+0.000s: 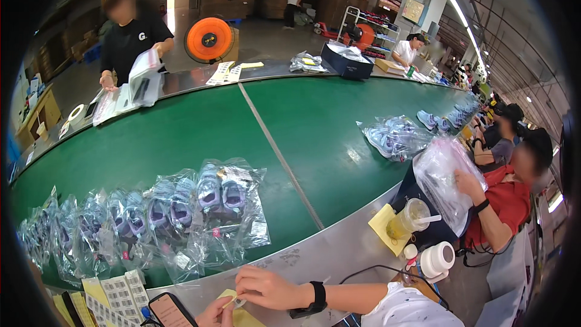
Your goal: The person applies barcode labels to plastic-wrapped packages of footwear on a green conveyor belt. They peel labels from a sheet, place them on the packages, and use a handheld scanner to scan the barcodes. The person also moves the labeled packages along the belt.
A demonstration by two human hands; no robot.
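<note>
At the near metal edge, my right hand [272, 289] is closed, its fingertips pinching a small white label [239, 303]. Close against it, my left hand [212, 314] grips a piece of yellow backing paper [248, 320], its fingers partly cut off by the lower edge. A phone [172, 312] with a lit screen lies just left of that hand. Further left are sheets of barcode labels [120, 295] on yellow backing. Beyond my hands, pairs of light blue shoes [221, 192] in clear plastic bags stand in a row on the green conveyor belt [330, 175].
Another bagged pair [393, 136] lies farther right on the belt. A drink cup [408, 218] and white bottle [437, 259] stand right of my arm. A person in red [505, 200] handles plastic bags [445, 172]; across the belt, a person in black [136, 42] holds clear bags.
</note>
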